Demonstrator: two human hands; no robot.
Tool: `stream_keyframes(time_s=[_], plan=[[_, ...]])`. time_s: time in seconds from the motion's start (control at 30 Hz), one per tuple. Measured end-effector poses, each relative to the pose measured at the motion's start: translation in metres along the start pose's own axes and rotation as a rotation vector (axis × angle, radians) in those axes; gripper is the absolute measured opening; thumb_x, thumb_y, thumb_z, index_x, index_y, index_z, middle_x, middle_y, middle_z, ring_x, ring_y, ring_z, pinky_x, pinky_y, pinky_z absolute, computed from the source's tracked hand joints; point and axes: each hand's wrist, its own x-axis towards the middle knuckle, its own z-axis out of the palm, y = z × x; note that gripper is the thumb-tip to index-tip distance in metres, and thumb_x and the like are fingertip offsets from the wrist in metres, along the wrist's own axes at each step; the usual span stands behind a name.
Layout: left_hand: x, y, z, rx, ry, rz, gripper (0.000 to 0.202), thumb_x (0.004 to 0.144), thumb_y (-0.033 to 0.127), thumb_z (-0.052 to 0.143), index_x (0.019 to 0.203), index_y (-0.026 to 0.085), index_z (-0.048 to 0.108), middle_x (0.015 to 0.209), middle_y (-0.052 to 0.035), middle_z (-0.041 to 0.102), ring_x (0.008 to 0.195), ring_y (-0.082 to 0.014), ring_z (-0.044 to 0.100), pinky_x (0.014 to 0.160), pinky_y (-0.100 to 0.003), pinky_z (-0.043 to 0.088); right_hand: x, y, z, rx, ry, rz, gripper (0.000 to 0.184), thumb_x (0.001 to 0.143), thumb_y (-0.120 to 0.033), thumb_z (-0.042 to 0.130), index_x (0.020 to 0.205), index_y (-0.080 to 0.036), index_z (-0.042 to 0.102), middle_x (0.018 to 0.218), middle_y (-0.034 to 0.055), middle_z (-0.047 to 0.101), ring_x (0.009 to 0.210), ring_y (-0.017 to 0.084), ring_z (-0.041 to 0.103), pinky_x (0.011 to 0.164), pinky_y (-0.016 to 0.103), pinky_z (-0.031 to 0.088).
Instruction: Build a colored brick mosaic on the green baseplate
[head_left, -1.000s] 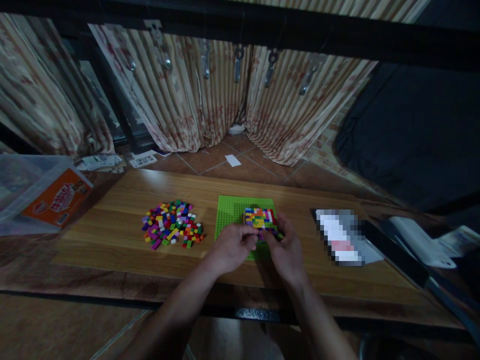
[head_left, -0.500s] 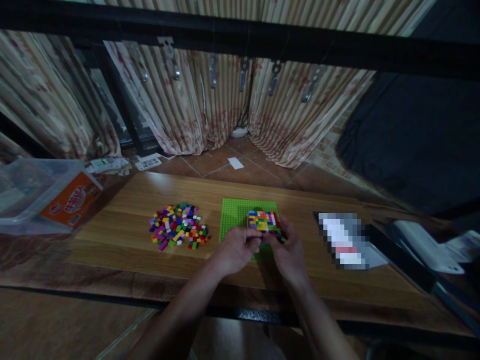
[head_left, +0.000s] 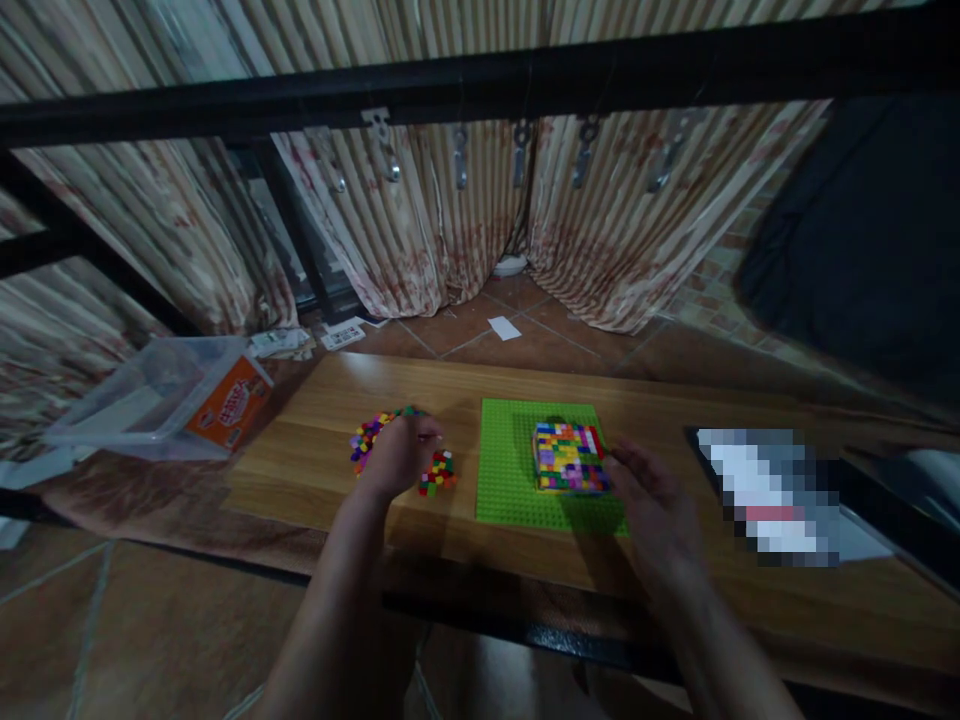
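My left hand point(head_left: 399, 452) is over the pile of small coloured toy bricks point(head_left: 365, 437) and covers its middle. Its fingers point right and are partly hidden and blurred, so their grip does not show. On the green studded baseplate point(head_left: 504, 490) sits a low block built of many coloured bricks point(head_left: 568, 458). My right hand point(head_left: 654, 500) is at the right edge of this block. Its thumb and fingers are bent close together there; what lies between them, if anything, is too small to make out.
A wooden board point(head_left: 442, 375) lies under the bricks and baseplate. At the left stands a clear plastic box point(head_left: 135, 440) with an orange label. A pixelated flat item point(head_left: 765, 490) lies to the right. A dark bar point(head_left: 480, 80) with metal hooks crosses in front of striped curtains point(head_left: 420, 230).
My left hand has left the brick block and moved left to the pile. My right hand has stayed at the block's right side, drawn slightly outward. The view has shifted and tilted.
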Motion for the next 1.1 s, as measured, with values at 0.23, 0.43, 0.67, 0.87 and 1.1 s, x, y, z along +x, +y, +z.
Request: stream_keyframes(time_s=[0.23, 0.43, 0.67, 0.87, 1.1], plan=[[-0.006, 0.011, 0.005, 0.34, -0.085, 0.021, 0.021, 0.077, 0.017, 0.055, 0.08, 0.019, 0.075, 0.08, -0.0076, 0.075, 0.081, -0.0206, 0.067, 0.075, -0.027, 0.048, -0.002, -0.002, 0.001, 0.03, -0.046, 0.001, 0.039, 0.059, -0.04, 0.077, 0.092, -0.021, 0.069, 0.092, 0.0056, 0.073, 0.08, 0.022, 0.067, 0.073, 0.038, 0.054], [-0.005, 0.026, 0.017, 0.522, -0.058, -0.071, 0.022, 0.079, 0.023, 0.054, 0.08, 0.017, 0.075, 0.084, -0.0119, 0.074, 0.09, -0.0254, 0.068, 0.08, -0.031, 0.048, -0.002, -0.003, 0.0, -0.026, -0.045, 0.042, 0.044, 0.057, -0.042, 0.078, 0.094, -0.02, 0.07, 0.09, 0.0064, 0.073, 0.079, 0.023, 0.068, 0.073, 0.039, 0.054], [-0.006, 0.027, 0.021, 0.551, -0.059, -0.055, 0.026, 0.083, 0.018, 0.046, 0.083, 0.012, 0.072, 0.091, -0.0191, 0.073, 0.091, -0.0308, 0.068, 0.076, -0.035, 0.048, -0.001, -0.004, 0.002, -0.036, -0.045, 0.036, 0.043, 0.059, -0.042, 0.076, 0.095, -0.019, 0.069, 0.089, 0.0064, 0.073, 0.078, 0.022, 0.067, 0.074, 0.039, 0.054], [-0.01, 0.046, 0.027, 0.392, 0.004, 0.055, 0.024, 0.089, 0.019, 0.042, 0.087, 0.015, 0.065, 0.085, -0.012, 0.072, 0.084, -0.0241, 0.068, 0.073, -0.03, 0.046, 0.0, -0.001, 0.003, -0.029, -0.05, 0.032, 0.044, 0.062, -0.043, 0.075, 0.097, -0.018, 0.068, 0.086, 0.0077, 0.073, 0.077, 0.024, 0.068, 0.074, 0.04, 0.054], [-0.023, 0.076, 0.058, -0.063, -0.033, 0.342, 0.01, 0.089, 0.019, 0.052, 0.087, 0.019, 0.062, 0.085, -0.0028, 0.069, 0.076, -0.0145, 0.065, 0.071, -0.024, 0.046, 0.001, -0.001, 0.005, 0.003, -0.048, 0.025, 0.042, 0.063, -0.042, 0.074, 0.096, -0.018, 0.068, 0.089, 0.0079, 0.073, 0.078, 0.024, 0.069, 0.073, 0.04, 0.055]])
